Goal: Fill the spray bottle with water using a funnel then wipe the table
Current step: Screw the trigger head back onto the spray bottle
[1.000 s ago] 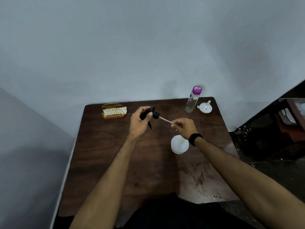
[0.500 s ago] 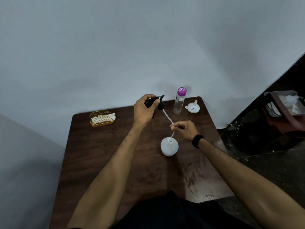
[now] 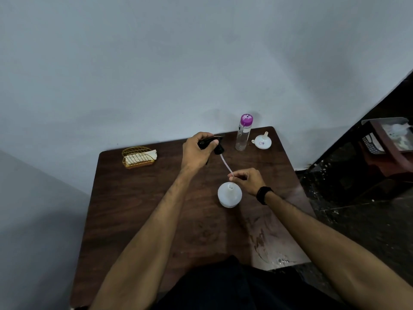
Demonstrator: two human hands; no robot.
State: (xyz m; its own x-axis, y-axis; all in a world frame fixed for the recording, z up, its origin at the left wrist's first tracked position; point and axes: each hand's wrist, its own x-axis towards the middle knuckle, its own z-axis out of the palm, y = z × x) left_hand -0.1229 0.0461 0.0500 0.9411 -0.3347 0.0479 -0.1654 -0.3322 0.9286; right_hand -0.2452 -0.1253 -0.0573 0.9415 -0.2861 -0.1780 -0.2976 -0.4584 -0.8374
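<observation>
A white spray bottle [image 3: 229, 195] stands open-necked on the dark wooden table [image 3: 134, 211]. My left hand [image 3: 196, 151] grips the black spray head [image 3: 218, 149] above and behind it. Its thin clear dip tube [image 3: 225, 164] slants down to my right hand [image 3: 245, 181], which pinches the tube's lower end just over the bottle's neck; the tip reaches the opening. A clear water bottle with a purple cap [image 3: 244, 133] stands at the back right, next to a white funnel [image 3: 262, 141] lying mouth-down.
A gold wire holder with white cloths or napkins [image 3: 139, 156] sits at the back left of the table. A grey wall runs behind. To the right, past the table's edge, the floor is dark and a low stand [image 3: 388, 144] holds clutter.
The spray head rose and its tube swung from nearly level to slanting down. My right hand brought the tube's end to the bottle's neck. The camera view shifted.
</observation>
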